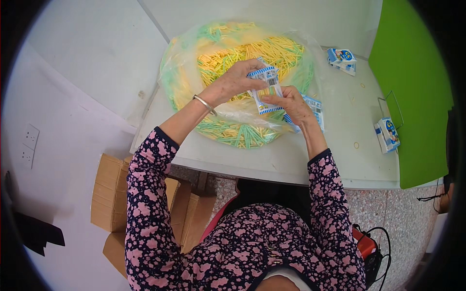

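A small clear packet with blue-and-white printing (pixel 269 104) is held over a large open plastic bag (pixel 184 63). My left hand (pixel 235 81) grips the packet's upper left part, thumb across its front. My right hand (pixel 293 104) has its thumb on the packet's lower front, its fingers curled behind. Yellow sticks show through the packet by the thumbs. Beneath, the bag is full of thin yellow and green sticks (pixel 225 63). More blue-and-white packets (pixel 314 107) show beside and below my right hand; whether it also holds any of them I cannot tell.
Filled blue-and-white packs (pixel 341 57) lie stacked at the table's back right. Another bundle (pixel 387 135) rests in a wire stand (pixel 399 109) by the green panel (pixel 412 87). Rubber bands (pixel 356 145) lie on the white table (pixel 335 167). Cardboard boxes (pixel 108 191) stand below left.
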`<state>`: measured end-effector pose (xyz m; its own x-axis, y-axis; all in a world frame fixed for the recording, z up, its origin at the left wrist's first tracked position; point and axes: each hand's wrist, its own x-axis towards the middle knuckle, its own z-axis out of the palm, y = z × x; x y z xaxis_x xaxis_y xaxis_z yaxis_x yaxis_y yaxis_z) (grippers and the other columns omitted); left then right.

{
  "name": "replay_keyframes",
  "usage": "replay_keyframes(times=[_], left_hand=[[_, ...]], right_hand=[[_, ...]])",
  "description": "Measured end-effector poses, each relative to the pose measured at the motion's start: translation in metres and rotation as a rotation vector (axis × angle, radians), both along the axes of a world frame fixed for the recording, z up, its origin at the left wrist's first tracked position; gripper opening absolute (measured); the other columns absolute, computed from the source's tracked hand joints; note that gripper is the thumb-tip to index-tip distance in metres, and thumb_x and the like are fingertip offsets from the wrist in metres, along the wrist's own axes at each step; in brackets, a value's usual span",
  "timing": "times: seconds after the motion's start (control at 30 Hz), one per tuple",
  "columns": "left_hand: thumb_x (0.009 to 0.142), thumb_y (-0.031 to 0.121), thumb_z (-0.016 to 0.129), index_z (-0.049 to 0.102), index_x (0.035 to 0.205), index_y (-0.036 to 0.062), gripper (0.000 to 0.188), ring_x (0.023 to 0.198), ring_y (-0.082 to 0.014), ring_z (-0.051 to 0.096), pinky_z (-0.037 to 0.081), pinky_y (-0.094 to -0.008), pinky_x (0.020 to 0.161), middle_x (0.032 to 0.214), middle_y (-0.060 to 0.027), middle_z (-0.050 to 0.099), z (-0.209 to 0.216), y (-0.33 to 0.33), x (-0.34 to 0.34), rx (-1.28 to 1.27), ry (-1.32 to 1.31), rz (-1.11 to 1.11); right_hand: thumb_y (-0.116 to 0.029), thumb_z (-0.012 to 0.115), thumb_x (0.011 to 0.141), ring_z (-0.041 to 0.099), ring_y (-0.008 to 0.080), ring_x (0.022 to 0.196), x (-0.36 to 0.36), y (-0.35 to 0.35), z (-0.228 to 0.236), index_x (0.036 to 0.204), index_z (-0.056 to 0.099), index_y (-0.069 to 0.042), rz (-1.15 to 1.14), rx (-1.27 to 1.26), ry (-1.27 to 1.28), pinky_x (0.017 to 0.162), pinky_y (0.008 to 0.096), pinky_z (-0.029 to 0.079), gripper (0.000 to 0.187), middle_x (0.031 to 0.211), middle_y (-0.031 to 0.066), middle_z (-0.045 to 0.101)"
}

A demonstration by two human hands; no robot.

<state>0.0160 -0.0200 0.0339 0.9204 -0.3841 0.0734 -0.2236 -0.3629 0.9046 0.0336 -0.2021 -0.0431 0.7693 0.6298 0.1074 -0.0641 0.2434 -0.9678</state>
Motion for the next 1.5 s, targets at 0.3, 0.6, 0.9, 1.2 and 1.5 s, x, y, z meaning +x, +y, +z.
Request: replay_keyframes(times=[0.3,0.6,0.9,1.2,1.5], left_hand=[[0.075,0.013,0.066,0.056,0.102,0.0003,0.031,0.084,-0.0102,0.054,0.044,-0.0246,0.076,0.093,-0.0037,0.059,-0.003,-0.013,0.007,0.135,-0.031,-0.020],[0.075,0.018,0.064,0.056,0.100,-0.0010,0.033,0.076,-0.0131,0.055,0.046,-0.0270,0.069,0.085,-0.0058,0.059,-0.008,-0.019,0.017,0.260,-0.340,0.014],[0.078,0.016,0.065,0.055,0.101,0.0019,0.029,0.074,-0.0084,0.053,0.044,-0.0220,0.068,0.086,-0.0024,0.059,-0.025,0.021,0.076,0.006,-0.162,0.271],[0.065,0.033,0.071,0.048,0.117,0.0095,0.062,0.110,-0.0313,0.044,0.034,-0.0424,0.093,0.113,-0.0163,0.051,-0.059,-0.012,0.070,0.693,-0.592,0.535],[0.072,0.036,0.068,0.056,0.106,0.0044,0.048,0.103,-0.0293,0.050,0.039,-0.0355,0.088,0.106,-0.0141,0.055,-0.054,-0.068,0.044,0.364,-0.705,0.068]], right_hand=[[-0.018,0.071,0.075,0.059,0.0084,0.076,-0.001,-0.019,-0.001,0.091,0.066,0.000,-0.015,-0.095,-0.019,0.071,0.0216,0.045,0.025,0.086,0.0057,0.066],[-0.025,0.068,0.078,0.054,0.0075,0.065,0.002,-0.030,-0.006,0.088,0.067,-0.002,-0.158,-0.176,-0.093,0.063,0.0219,0.043,0.026,0.077,0.0004,0.063],[-0.035,0.066,0.075,0.052,0.0227,0.087,0.020,-0.099,-0.084,0.094,0.060,0.001,-1.091,-0.901,-0.606,0.072,0.0326,0.042,0.041,0.093,0.0093,0.059],[-0.034,0.065,0.073,0.043,0.0287,0.099,0.007,-0.086,-0.093,0.093,0.060,-0.005,-1.096,-1.111,-0.655,0.085,0.0424,0.031,0.036,0.106,0.0070,0.052],[-0.014,0.062,0.078,0.055,0.0276,0.077,0.001,-0.084,-0.055,0.088,0.062,-0.008,-1.006,-0.501,-0.740,0.067,0.0393,0.041,0.012,0.092,0.0107,0.056]])
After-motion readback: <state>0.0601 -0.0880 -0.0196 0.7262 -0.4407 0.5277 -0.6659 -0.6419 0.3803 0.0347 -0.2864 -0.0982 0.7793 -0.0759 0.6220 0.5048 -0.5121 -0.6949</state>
